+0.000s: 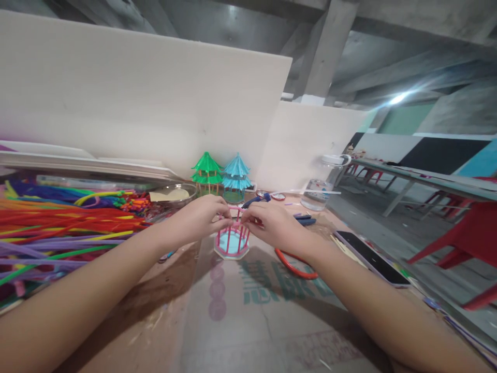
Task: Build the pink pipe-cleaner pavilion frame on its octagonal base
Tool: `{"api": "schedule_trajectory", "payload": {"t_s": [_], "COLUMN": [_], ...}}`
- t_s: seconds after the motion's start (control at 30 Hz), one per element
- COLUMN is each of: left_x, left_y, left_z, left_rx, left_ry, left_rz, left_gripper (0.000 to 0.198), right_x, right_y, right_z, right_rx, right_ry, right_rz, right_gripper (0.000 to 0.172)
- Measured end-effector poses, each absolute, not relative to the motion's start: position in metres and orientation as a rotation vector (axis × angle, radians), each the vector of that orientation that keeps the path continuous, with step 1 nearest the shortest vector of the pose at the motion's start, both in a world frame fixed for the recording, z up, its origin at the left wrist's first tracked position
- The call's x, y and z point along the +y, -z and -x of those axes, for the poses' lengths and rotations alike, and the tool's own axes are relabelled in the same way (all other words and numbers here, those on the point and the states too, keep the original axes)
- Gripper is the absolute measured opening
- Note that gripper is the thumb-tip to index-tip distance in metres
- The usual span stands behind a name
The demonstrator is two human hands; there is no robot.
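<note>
A small pink pavilion frame [229, 243] with thin upright posts stands on a pale blue, many-sided base in the middle of the table. My left hand [204, 215] reaches its top from the left, thumb and fingers pinched at the upper rim. From the right my right hand [267, 223] pinches at the same rim. The fingertips of both hands partly hide the top of the frame. Just behind stand a green pagoda model [207, 171] and a light blue pagoda model [236, 176].
Many coloured pipe cleaners [70, 223] lie heaped at left, near a metal bowl [190, 191]. At right are a red-orange ring [297, 267], dark-handled pliers [305, 220], a phone [370, 259] and a clear water jug [322, 181]. A white board [155, 103] stands behind.
</note>
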State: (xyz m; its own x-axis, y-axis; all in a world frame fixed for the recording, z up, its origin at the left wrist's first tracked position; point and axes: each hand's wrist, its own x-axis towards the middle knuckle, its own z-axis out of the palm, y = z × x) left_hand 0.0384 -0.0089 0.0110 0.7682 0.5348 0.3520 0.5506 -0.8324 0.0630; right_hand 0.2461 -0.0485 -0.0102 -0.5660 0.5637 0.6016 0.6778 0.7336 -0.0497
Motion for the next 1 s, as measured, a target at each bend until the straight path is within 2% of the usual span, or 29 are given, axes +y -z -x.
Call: {"api": "schedule_trajectory", "payload": {"t_s": [1.0], "left_x": [-0.0071], "left_y": [-0.0096], "left_z": [-0.0383], "left_rx": [-0.873], "left_ry": [0.552], "left_rz": [2.898], "left_gripper": [0.024], "right_x": [-0.0500], "right_y": [0.0094], "right_z": [-0.2453], "right_rx": [-2.387], "right_ry": [0.231], "right_rz": [0.978], "right_gripper": [0.013]}}
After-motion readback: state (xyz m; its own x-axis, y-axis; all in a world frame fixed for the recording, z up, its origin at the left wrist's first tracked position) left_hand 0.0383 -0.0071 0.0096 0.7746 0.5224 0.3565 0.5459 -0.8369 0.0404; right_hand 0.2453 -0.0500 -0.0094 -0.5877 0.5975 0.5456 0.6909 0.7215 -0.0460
